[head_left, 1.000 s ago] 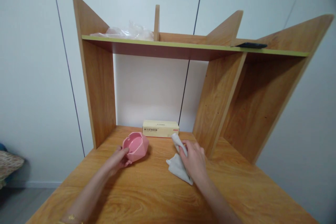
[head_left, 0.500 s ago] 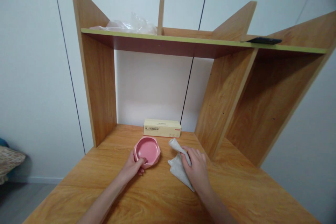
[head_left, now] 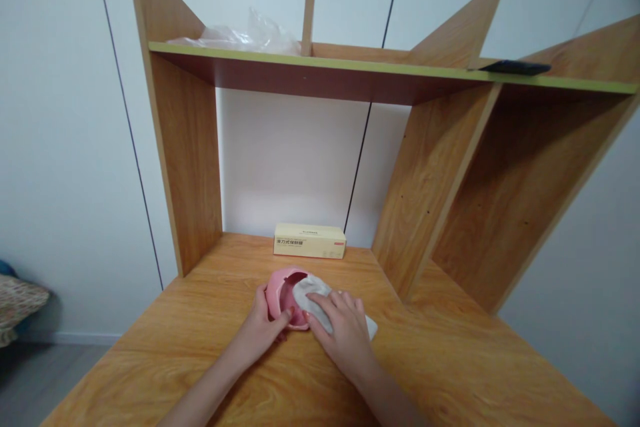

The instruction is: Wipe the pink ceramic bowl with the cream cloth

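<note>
left grip (head_left: 265, 325) is closed on a pink bowl (head_left: 276, 295), thumb and fingers parted only by the bowl's wall. its thumb lies over the near rim, tip inside, while the fingers go round the outside and underneath, where they are mostly hidden. right grip (head_left: 344, 328) is curled over a pale grey cloth (head_left: 311, 292), thumb and forefinger slightly apart with the fabric bunched between and beneath them. one end of the cloth is tucked into the mouth of the bowl, covering the right part of the opening; another corner sticks out past the far side of that hand. whether the right thumb touches the bowl itself or only the cloth, i cannot tell

the bowl is tilted, its mouth turned to the right, above the middle of the wooden table (head_left: 150, 361); whether its underside touches the wood is hidden. just beyond it, well clear of both hands, a cream box (head_left: 310, 242) with dark lettering stands along the back of the table. over that runs a wooden shelf (head_left: 350, 69) with a yellow-green front edge, carrying a crumpled clear plastic bag (head_left: 250, 38) on the left and a flat dark object (head_left: 517, 67) on the right
</note>
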### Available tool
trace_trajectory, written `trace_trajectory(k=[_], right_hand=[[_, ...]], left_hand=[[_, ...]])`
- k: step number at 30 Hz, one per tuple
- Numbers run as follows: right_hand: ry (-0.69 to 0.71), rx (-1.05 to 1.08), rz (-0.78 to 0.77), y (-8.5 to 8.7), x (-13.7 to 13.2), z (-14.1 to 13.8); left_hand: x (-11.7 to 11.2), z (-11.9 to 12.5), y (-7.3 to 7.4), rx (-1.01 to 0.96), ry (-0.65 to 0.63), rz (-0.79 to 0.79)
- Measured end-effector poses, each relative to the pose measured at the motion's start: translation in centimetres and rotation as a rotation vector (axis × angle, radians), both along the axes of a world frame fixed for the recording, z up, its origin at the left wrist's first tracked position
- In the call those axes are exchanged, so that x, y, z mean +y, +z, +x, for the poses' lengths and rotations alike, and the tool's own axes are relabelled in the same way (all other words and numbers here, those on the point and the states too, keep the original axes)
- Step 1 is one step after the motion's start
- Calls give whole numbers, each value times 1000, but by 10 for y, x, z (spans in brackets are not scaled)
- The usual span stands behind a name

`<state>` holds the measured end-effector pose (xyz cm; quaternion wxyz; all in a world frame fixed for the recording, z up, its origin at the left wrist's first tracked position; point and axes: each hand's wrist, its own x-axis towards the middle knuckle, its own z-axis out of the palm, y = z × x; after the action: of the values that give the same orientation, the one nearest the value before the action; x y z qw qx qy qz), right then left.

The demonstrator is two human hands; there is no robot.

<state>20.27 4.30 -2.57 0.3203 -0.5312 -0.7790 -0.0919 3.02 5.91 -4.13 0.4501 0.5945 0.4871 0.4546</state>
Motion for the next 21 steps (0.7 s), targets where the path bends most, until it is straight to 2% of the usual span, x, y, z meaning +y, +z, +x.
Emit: trace_trajectory(k=[4,8,11,16,18,21], right_hand=[[-85,85,-18,-6,3,-1],[-283,148,-20,-14,7,0],[-370,125,-103,-17,10,-1],[-344,171,-261,-15,15,1],[-343,181,-230,-10,15,4],[-297,126,-81,-2,12,8]], left_hand=[[-6,4,5,106,49,141],[-10,10,7,196,72,161],[-13,13,7,253,72,214],[-18,18,9,369,-1,294],[-19,19,9,397,-15,294],[-18,21,8,430,-2,267]])
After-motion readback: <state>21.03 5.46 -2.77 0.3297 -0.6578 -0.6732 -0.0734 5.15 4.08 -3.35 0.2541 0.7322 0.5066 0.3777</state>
